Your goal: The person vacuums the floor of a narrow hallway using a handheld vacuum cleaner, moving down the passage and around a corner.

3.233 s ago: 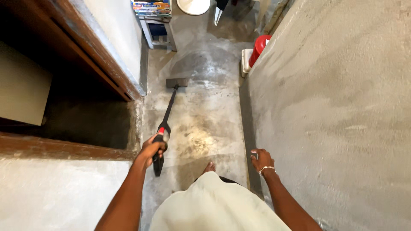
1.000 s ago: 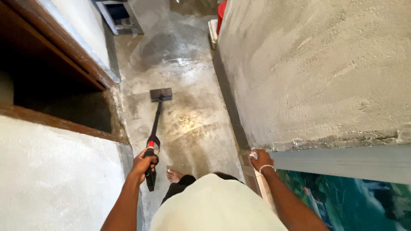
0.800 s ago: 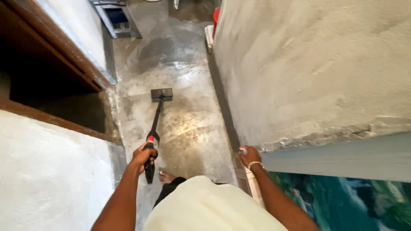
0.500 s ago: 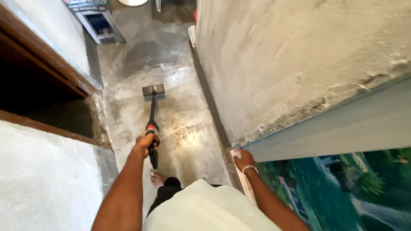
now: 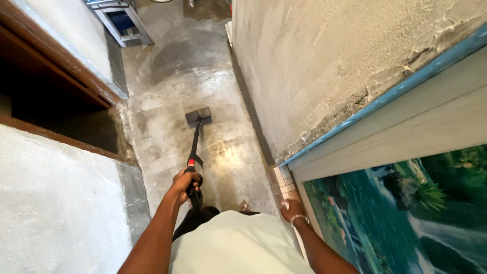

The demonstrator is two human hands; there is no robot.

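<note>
**Long-handled floor tool held out along a narrow concrete passage**

Head view: The left hand [image 5: 183, 181] is seen clenched around the black handle of a long-handled floor tool [image 5: 195, 152], gripped just below a red band on the shaft. The shaft is stretched away from the person, and its flat dark head [image 5: 198, 115] is laid on the concrete floor [image 5: 167, 96], well ahead of the hand and roughly in the middle of the passage. The floor around the head is marked with pale, dusty patches and a darker stain further up.

The right hand [image 5: 292, 208], ringed at the wrist by a thin bracelet [image 5: 299, 218], is held close to the bottom corner of a pale door frame [image 5: 395, 137]. Something small and pale appears to be pinched in its fingers, though the view is too poor for this to be confirmed, and whether the fingers are closed cannot be told.

A rough plastered wall [image 5: 314, 66] is seen on the right, and below the frame a panel printed with a green waterfall scene [image 5: 401, 213]. On the left, a dark opening edged in brown wood [image 5: 61, 61] is set into a pale wall. A small stool [image 5: 122, 20] is placed at the far end.
</note>
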